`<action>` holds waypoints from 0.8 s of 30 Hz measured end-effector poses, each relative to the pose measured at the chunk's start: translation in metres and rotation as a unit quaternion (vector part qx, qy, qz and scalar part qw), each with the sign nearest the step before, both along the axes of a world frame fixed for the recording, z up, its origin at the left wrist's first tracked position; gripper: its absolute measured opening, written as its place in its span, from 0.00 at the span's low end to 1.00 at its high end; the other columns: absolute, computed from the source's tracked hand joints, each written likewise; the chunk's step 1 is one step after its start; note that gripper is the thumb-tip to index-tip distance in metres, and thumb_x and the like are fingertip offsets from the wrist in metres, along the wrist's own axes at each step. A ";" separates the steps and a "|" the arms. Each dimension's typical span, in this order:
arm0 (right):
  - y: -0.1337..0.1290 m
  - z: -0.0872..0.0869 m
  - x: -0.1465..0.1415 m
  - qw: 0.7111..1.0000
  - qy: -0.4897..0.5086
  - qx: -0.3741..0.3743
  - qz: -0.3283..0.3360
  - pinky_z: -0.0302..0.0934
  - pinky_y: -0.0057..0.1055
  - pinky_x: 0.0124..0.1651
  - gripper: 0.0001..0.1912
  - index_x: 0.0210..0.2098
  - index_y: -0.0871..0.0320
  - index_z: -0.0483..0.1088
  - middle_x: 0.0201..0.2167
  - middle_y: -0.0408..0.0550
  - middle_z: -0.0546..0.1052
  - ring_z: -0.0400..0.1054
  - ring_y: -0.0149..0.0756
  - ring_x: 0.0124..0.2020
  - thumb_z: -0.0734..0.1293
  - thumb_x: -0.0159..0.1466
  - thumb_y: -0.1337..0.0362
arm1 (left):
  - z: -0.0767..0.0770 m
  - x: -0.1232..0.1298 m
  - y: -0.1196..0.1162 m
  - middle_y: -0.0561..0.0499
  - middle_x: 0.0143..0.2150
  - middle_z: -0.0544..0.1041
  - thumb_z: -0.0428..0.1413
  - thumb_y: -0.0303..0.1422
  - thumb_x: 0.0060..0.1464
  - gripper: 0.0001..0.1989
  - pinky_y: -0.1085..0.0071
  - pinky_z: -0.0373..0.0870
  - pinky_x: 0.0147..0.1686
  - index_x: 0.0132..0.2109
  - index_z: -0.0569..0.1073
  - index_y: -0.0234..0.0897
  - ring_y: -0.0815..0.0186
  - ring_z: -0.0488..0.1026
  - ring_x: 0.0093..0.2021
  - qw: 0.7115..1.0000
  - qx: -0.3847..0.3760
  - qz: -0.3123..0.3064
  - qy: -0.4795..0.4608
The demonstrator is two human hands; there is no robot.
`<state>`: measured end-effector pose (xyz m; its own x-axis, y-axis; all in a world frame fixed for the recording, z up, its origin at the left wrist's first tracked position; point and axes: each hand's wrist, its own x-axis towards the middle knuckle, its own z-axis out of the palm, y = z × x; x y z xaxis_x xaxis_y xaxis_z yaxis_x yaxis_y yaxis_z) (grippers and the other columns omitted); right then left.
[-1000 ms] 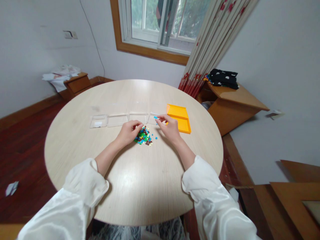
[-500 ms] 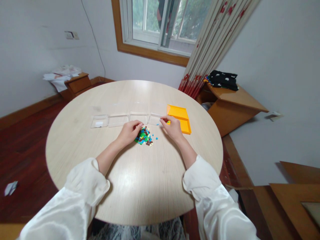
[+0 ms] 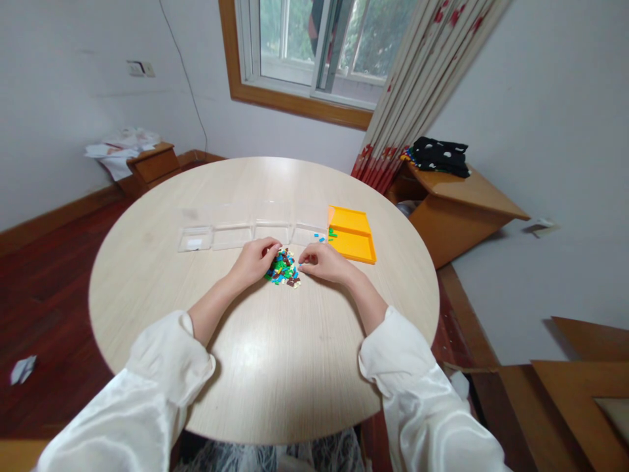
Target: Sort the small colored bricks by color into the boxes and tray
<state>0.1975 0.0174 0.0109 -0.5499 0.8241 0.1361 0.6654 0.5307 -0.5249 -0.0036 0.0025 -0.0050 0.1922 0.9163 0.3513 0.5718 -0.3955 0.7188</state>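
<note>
A pile of small green, blue, brown, cream and yellow bricks (image 3: 285, 269) lies on the round table. At its left edge rests my left hand (image 3: 258, 259), fingers curled and pressed together; whatever they hold is hidden. My right hand (image 3: 322, 262) is at the pile's right side, thumb and fingertips closed on a small blue brick (image 3: 301, 265). Blue bricks (image 3: 319, 237) lie in the rightmost clear box (image 3: 302, 235). Several green bricks (image 3: 333, 233) are at the left side of the open yellow case (image 3: 361, 248).
More open clear boxes (image 3: 232, 235) stand in a row to the left, the leftmost with a white label (image 3: 194, 244). The round table (image 3: 275, 367) reaches toward my body. Beyond it are a window, a curtain (image 3: 407, 85) and a wooden cabinet (image 3: 452, 196).
My right hand has moved left and nearer, from beside the yellow case to the pile. Blue and green bricks it had covered now show. The left hand has stayed in place.
</note>
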 end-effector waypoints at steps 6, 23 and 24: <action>-0.001 -0.001 -0.003 0.999 0.032 -0.003 -0.011 0.58 0.26 0.35 0.04 0.28 0.62 0.74 0.26 0.46 0.75 0.66 0.29 0.29 0.66 0.56 0.69 | -0.002 -0.001 0.001 0.50 0.28 0.74 0.45 0.38 0.55 0.15 0.71 0.63 0.32 0.35 0.73 0.34 0.66 0.69 0.30 1.000 0.001 0.002 -0.005; -0.002 0.001 -0.010 0.980 0.191 0.052 -0.010 0.62 0.27 0.34 0.04 0.30 0.61 0.73 0.26 0.45 0.76 0.68 0.29 0.28 0.66 0.54 0.69 | 0.000 0.000 0.001 0.49 0.29 0.75 0.46 0.37 0.55 0.15 0.71 0.62 0.32 0.35 0.73 0.34 0.66 0.69 0.30 1.000 0.006 0.002 -0.003; -0.002 0.001 -0.010 0.979 0.194 0.054 -0.012 0.62 0.27 0.34 0.05 0.31 0.62 0.73 0.27 0.45 0.76 0.68 0.29 0.28 0.66 0.54 0.69 | 0.000 0.000 0.001 0.50 0.29 0.75 0.46 0.37 0.55 0.15 0.71 0.62 0.32 0.34 0.73 0.34 0.66 0.69 0.29 1.000 0.006 0.003 -0.001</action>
